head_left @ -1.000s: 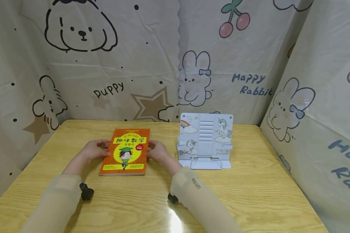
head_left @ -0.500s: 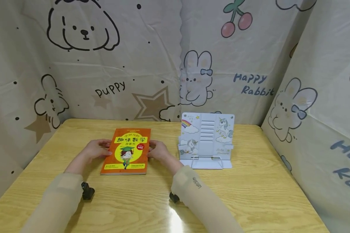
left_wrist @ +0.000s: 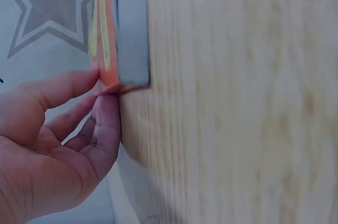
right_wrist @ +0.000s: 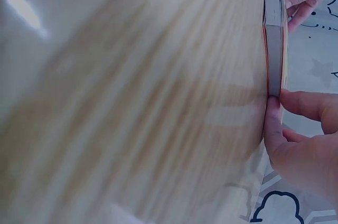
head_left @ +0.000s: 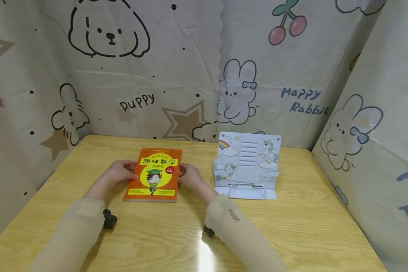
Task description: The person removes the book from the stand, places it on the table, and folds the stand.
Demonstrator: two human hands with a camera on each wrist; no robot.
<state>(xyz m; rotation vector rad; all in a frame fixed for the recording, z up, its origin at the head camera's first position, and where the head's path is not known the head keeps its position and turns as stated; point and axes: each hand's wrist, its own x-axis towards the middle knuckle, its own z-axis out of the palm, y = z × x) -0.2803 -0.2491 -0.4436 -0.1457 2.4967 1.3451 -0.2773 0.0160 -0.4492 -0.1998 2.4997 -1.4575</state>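
An orange book [head_left: 156, 183] with a yellow title band and a cartoon figure in a green cap lies flat on the table, cover up. My left hand [head_left: 120, 171] pinches its left edge, thumb on the cover; the left wrist view shows the fingers [left_wrist: 108, 115] against the edge below the thumb. On the opposite side, my right hand [head_left: 192, 176] pinches the right edge. In the right wrist view the thumb and a finger meet the grey page block [right_wrist: 275, 60] of the book.
Right of the book stands a white book stand [head_left: 248, 158] with unicorn and rainbow prints and a wire holder [head_left: 247, 192] in front. A printed curtain [head_left: 190, 56] encloses the back and sides of the wooden table [head_left: 163, 241].
The head view has turned slightly left, so everything sits further right in it. Both hands keep their hold on the book, which stays about where it was on the table.
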